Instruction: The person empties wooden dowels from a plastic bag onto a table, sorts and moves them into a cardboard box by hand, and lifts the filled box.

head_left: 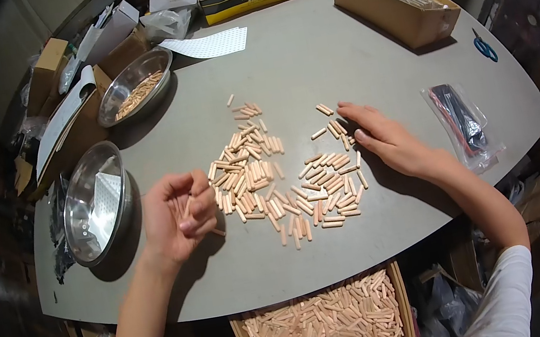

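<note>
Many short wooden dowels lie in a loose pile at the middle of the grey table. Just left of the pile, my left hand is raised palm up with its fingers curled in; a dowel seems to show between them, though much of it is hidden. My right hand rests at the pile's right edge, palm down, fingers extended, its fingertips beside a few separate dowels. Nothing shows held in it.
Left are a metal bowl with a white sheet and another bowl with dowels. Cardboard boxes stand behind. Blue scissors and a plastic packet lie right. A box of dowels is below the table edge.
</note>
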A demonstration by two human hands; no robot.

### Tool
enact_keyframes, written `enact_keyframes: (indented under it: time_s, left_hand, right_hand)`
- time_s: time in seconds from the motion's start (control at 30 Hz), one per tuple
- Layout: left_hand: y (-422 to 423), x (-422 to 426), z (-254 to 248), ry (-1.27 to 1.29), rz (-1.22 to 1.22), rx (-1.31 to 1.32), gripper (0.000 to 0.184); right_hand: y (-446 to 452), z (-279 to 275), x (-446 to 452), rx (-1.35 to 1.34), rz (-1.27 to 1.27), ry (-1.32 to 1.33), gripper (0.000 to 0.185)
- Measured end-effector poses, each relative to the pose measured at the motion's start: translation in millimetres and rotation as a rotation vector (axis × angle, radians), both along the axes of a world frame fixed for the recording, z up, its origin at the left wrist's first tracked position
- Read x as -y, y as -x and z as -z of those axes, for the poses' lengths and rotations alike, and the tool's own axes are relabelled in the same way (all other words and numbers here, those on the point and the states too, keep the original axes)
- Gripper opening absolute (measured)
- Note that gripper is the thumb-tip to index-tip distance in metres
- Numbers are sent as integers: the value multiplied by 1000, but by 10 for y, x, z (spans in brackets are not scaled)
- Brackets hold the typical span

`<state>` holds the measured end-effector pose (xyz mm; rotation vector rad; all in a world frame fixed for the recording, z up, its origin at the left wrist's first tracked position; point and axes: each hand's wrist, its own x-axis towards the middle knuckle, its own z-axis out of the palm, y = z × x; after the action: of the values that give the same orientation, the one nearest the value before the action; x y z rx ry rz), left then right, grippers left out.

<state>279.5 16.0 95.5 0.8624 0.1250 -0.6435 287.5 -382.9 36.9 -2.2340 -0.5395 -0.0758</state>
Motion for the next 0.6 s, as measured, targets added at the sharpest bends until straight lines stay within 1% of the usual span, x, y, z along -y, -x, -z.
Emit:
enact_keyframes:
  time_s: [0.07,0.1,0.13,0.2,0.23,0.27,0.33,0.37,0.4,0.43,0.47,0.5,0.53,0.57,0.6]
  left_hand:
    - [87,-12,68,-26,77,-35,37]
    - [156,13,58,-60,85,-38,44]
    - [212,7,92,-68,103,-20,44]
    - [355,28,86,-103,89,-22,41]
    - [429,32,90,-103,85,-27,41]
    - [505,38,93,-199,71,33,41]
    - [672,55,86,-387,48,158,41]
    - [752,75,81,-477,58,217,41]
    - [832,96,80,-567,68,276,40]
    - [921,106,89,-680,81,306,37]
    - [1011,142,141,-729,49,384,29]
    - [1094,156,168,-795,44,451,26]
    - [1178,163,195,-862,38,517,22]
    - [1254,173,260,-984,13,615,16]
    - [1319,225,229,-1037,-4,668,12]
  right_hand:
    - [-7,3,5,38,-138,166,50]
    - [14,-16,-11,0,-181,187,51]
    - [62,-35,-44,-1,-182,187,51]
    - [210,-62,-117,128,-206,300,54]
    - [269,-71,-152,123,-211,380,63]
    - [351,-99,-198,119,-216,380,63]
    - [520,-135,-284,219,-221,539,76]
    - [587,-102,-311,240,-213,603,92]
    - [663,-106,-350,239,-218,603,92]
    - [745,-135,-399,220,-189,654,98]
    - [818,-140,-437,200,-159,705,105]
    - [872,-100,-454,199,-153,710,112]
    - [934,-97,-488,199,-161,708,112]
    - [1000,-117,-527,216,-151,685,110]
    - [1054,-123,-564,232,-141,661,109]
